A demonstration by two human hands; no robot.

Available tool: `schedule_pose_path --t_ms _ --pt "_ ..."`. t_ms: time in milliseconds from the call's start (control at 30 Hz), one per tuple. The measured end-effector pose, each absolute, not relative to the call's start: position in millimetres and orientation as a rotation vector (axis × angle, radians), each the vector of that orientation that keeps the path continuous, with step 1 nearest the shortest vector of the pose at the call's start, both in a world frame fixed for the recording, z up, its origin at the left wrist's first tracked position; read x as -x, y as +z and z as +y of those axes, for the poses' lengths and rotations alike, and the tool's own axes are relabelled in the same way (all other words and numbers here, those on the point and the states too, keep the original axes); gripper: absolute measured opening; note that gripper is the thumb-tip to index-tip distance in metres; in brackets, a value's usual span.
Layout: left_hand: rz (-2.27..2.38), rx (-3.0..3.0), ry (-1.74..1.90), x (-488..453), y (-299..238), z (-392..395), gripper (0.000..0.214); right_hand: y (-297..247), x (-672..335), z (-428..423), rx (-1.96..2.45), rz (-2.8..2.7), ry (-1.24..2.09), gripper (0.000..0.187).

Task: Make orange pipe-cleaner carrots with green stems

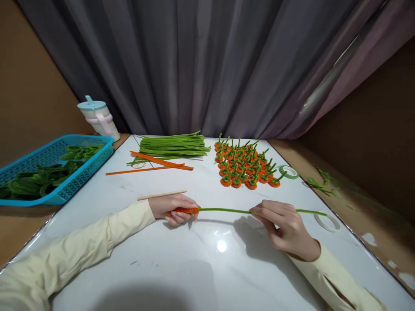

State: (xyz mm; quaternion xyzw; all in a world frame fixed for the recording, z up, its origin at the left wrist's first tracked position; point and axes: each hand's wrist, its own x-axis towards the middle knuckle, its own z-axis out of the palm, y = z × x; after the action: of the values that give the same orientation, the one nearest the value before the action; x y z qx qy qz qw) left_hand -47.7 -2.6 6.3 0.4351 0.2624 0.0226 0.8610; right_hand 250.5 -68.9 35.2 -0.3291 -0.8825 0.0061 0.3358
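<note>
My left hand (pixel 175 208) is closed around an orange fuzzy piece (pixel 191 210), most of it hidden by the fingers. From its right end a green pipe cleaner (pixel 223 210) runs straight across to my right hand (pixel 280 222). My right hand pinches that stem between thumb and fingers, and its free end sticks out past the knuckles on the right. Just behind my left wrist lies a thin wooden stick (pixel 162 195). A white tape roll (pixel 327 223) lies under the stem's far end.
Behind are a bundle of green pipe cleaners (pixel 175 145), orange pipe cleaners (pixel 155 160) and several orange pieces with green stems (pixel 238 170). A green tape roll (pixel 289 172) lies right of them. At left stand a blue basket (pixel 81 175) of green loops and a lidded cup (pixel 100 119).
</note>
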Motion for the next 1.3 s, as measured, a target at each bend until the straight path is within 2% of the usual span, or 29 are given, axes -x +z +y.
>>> schedule_pose_path --t_ms 500,800,1100,1300 --pt "0.610 -0.978 0.022 45 13 -6 0.027 38 -251 -67 0.888 -2.368 -0.010 0.025" --pt "0.650 -0.975 -0.022 42 17 -9 0.028 39 -244 -68 0.770 -2.508 -0.448 0.032" --pt "0.578 -0.973 0.041 42 11 -10 0.035 27 -233 -68 0.759 -2.467 -0.356 0.033" --pt "0.532 -1.021 0.079 42 8 -12 0.030 33 -241 -69 0.793 -2.391 -0.365 0.036"
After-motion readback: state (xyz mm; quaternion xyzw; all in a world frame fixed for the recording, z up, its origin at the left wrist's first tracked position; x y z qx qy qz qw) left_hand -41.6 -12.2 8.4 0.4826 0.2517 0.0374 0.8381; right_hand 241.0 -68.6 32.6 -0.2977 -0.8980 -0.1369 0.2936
